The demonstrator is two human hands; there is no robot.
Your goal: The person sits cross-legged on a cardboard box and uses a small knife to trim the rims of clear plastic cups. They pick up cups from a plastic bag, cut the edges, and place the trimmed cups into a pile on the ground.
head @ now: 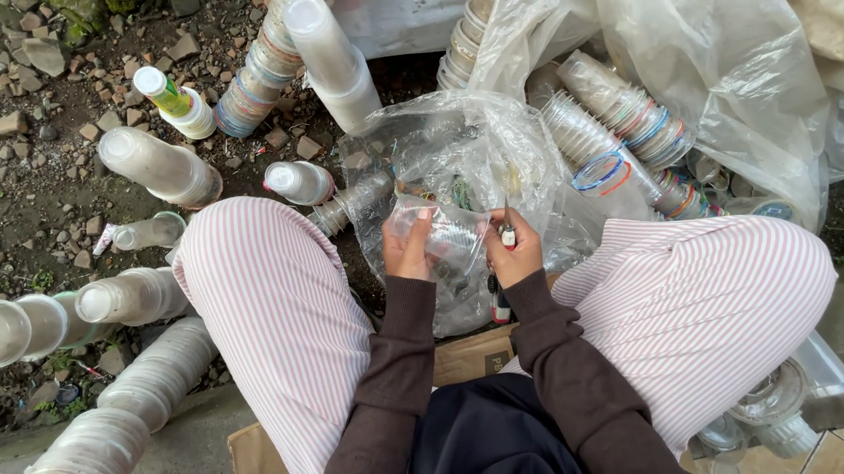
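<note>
From the head camera, the person sits low with knees spread, in pink-and-white striped trousers (277,309) and dark brown sleeves. The left hand (410,248) is curled around a clear plastic cup (442,237), fingers wrapped on its side, holding it just above the lap between the knees. The right hand (515,250) is closed on a small cutting tool with a red-and-black handle (503,291), its thin blade (507,215) pointing up beside the cup's rim. Right behind the hands lies a crumpled clear plastic bag (455,144), open and holding more cups.

The ground (27,188) is bare dark soil strewn with small stones and brick chips, with a few green weeds at the left edge. Long stacks of nested clear cups (151,168) lie across it on the left, and more stacks with coloured rims (624,121) lean at the upper right, beside big translucent sacks (719,53). A flattened piece of cardboard (259,460) lies under the person, on a grey concrete edge at the bottom left.
</note>
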